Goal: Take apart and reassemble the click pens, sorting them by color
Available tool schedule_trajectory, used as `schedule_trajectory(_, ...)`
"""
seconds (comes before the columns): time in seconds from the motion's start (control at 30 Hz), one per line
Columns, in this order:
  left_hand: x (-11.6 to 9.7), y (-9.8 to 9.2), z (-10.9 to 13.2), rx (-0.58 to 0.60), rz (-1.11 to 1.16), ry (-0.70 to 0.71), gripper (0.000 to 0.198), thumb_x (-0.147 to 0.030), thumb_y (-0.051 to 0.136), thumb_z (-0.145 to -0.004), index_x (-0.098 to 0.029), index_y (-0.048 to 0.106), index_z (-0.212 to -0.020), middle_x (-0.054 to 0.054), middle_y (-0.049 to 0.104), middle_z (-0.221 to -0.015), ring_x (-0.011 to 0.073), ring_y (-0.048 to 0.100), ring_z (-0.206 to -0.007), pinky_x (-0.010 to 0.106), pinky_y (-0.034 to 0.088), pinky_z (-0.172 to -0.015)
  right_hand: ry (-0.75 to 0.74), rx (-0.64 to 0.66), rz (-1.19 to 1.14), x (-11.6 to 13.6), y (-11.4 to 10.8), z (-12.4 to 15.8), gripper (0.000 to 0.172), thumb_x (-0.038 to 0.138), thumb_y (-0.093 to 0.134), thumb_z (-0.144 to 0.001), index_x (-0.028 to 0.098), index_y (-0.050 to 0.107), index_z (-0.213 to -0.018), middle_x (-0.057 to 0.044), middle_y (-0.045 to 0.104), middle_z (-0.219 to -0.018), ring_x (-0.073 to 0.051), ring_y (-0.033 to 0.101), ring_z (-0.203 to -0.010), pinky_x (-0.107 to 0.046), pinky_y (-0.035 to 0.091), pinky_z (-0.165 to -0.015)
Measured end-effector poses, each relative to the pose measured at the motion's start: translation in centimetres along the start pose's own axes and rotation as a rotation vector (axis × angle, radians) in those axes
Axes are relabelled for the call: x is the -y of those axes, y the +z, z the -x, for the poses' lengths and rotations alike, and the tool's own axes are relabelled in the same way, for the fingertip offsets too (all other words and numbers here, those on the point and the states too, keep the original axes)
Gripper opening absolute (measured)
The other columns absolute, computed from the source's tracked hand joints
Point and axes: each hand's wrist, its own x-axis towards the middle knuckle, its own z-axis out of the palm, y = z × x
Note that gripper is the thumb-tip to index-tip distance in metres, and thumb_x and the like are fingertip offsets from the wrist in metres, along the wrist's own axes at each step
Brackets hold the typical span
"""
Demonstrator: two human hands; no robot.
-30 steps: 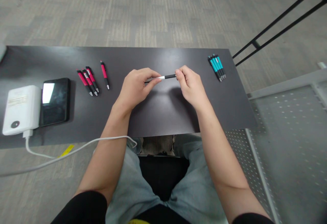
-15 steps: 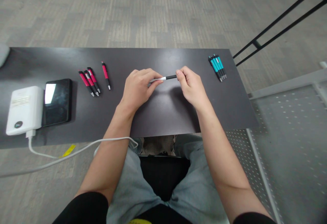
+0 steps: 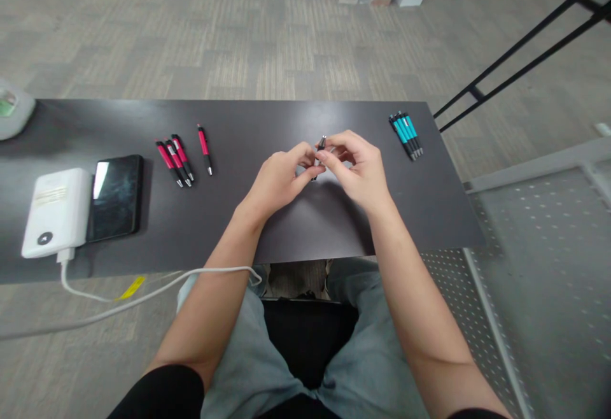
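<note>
Both my hands meet over the middle of the dark table (image 3: 296,228). My left hand (image 3: 279,180) and my right hand (image 3: 360,170) pinch a small black pen (image 3: 321,146) between their fingertips; only its upper end with a silvery tip shows above the fingers. Several red-and-black pens (image 3: 175,159) lie in a loose group to the left, with one more red pen (image 3: 205,148) a little apart. A bundle of teal-and-black pens (image 3: 405,134) lies near the table's far right corner.
A black phone (image 3: 116,197) and a white power bank (image 3: 57,212) sit at the table's left, with a white cable (image 3: 157,288) trailing off the front edge. A grey object (image 3: 12,113) is at the far left. A black metal frame (image 3: 520,49) stands right.
The pen was held level and stretched between the two hands; now the hands have come together around it and it points up and away. The camera view has shifted slightly.
</note>
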Motion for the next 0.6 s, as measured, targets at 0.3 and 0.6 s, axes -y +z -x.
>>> schedule_trajectory(0.3,0.6,0.6,0.3,0.007,-0.122,-0.028,0.024,-0.048,0.088,-0.116,-0.03,0.073,-0.113,0.008,0.098,-0.113,0.0374,0.096,-0.108,0.043,0.068,-0.093,-0.034,0.074,0.016,-0.5,-0.5,0.0,0.049,0.08,0.093,-0.108,0.032,0.086,-0.109,-0.007,0.083,-0.109,-0.029,0.078,-0.096,-0.045,0.072,-0.088)
schedule_trajectory(0.6,0.7,-0.6,0.1,0.012,0.074,0.04,0.02,-0.049,0.085,-0.112,-0.03,0.086,-0.119,0.007,0.097,-0.119,0.0326,0.093,-0.11,0.047,0.073,-0.107,0.045,-0.068,-0.069,-0.4,-1.9,0.3,0.043,0.073,0.092,-0.107,0.032,0.083,-0.119,-0.005,0.086,-0.113,-0.028,0.085,-0.099,-0.043,0.075,-0.084)
